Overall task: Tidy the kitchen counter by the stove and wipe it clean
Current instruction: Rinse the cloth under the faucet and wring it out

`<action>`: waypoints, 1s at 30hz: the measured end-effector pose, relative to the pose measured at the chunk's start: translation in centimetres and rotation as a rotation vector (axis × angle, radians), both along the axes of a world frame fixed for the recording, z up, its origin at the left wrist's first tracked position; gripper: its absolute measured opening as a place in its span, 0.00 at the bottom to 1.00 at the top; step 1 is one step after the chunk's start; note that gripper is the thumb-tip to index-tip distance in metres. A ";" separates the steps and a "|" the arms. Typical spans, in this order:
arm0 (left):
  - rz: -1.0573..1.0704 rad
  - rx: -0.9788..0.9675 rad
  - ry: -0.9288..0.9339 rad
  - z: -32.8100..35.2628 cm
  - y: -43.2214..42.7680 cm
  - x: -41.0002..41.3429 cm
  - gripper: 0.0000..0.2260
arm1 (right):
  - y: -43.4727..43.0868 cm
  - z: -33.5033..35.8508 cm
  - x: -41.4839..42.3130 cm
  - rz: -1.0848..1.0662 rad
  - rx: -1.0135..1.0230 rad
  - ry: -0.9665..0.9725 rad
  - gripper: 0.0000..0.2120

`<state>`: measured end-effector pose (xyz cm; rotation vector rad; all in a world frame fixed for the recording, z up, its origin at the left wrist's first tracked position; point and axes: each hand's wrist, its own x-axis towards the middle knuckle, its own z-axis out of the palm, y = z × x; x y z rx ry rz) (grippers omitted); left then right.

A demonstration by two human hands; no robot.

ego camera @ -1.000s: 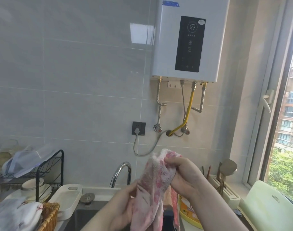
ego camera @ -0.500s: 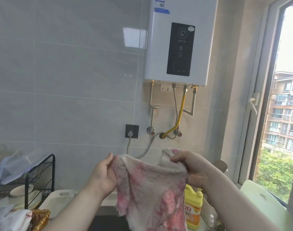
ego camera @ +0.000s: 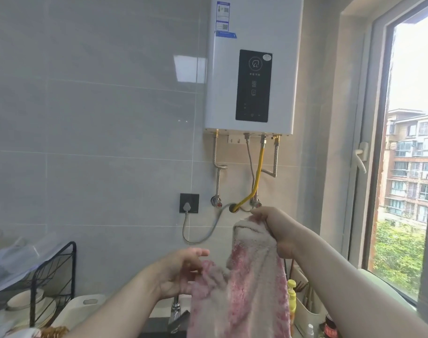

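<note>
Head view. The right hand (ego camera: 278, 230) is pinching the top edge of the pink-and-white cloth (ego camera: 252, 289), which is hanging above the sink faucet (ego camera: 176, 311) and below the water heater (ego camera: 252, 64). The left hand (ego camera: 181, 272) is touching a lower fold (whether it is gripping cannot be told). Advisable technique: catching the free corner and folding the cloth into a flat pad before wiping.

Pink-and-white mottled cloth (ego camera: 244, 289); white heater (ego camera: 252, 32) (black panel); yellow hose (ego camera: 258, 172).

Bare left hand (ego camera: 181, 272), right hand (ego camera: 273, 228), bare forearms (ego camera: 354, 289).
</note>
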<state>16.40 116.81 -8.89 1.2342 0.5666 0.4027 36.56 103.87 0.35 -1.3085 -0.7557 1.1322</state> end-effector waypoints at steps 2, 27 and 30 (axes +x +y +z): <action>0.158 0.006 0.064 -0.1 -0.3 0.9 0.02 | 0.6 0.2 0.1 -0.008 0.017 -0.040 0.10; 0.594 -0.029 -0.303 5.6 3.3 -2.8 0.23 | -0.7 4.6 3.7 -0.102 -0.277 -0.478 0.09; 0.517 -0.189 -0.354 6.2 3.0 -3.4 0.10 | -0.4 5.0 3.7 -0.199 -0.224 -0.478 0.11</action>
